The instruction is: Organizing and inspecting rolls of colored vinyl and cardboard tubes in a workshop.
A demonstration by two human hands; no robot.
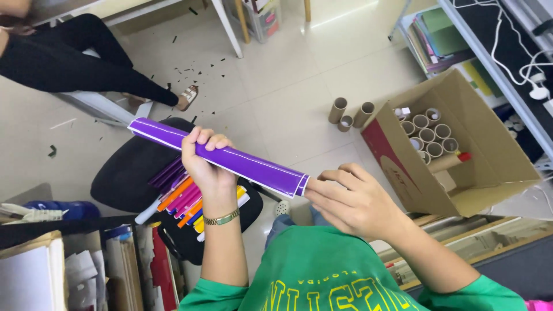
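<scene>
**Two hands on a purple paper roll**

One view only, from the head camera looking down. Much is hidden: the left hand [203,158] wraps its fingers over the purple paper roll [216,155] near the middle, so the stretch of roll under the palm cannot be seen. The right hand [351,201] sits at the roll's near end, fingers curled and touching the white-edged tip; whether it truly pinches the end or only steadies it is hard to tell. The roll lies slanted, high end to the left, held in the air above the floor.

Below the left wrist, a bundle of coloured paper rolls [184,198] rests on a black chair [124,173], partly covered by the arm with its gold bracelet [222,217]. To the right, an open cardboard box [455,150] holds upright cardboard tubes [429,135]; three more tubes [348,113] stand just beside it on the floor. At the top left, another person's legs in black [69,63] are cut off by the frame edge. Small dark scraps dot the tiles.
</scene>
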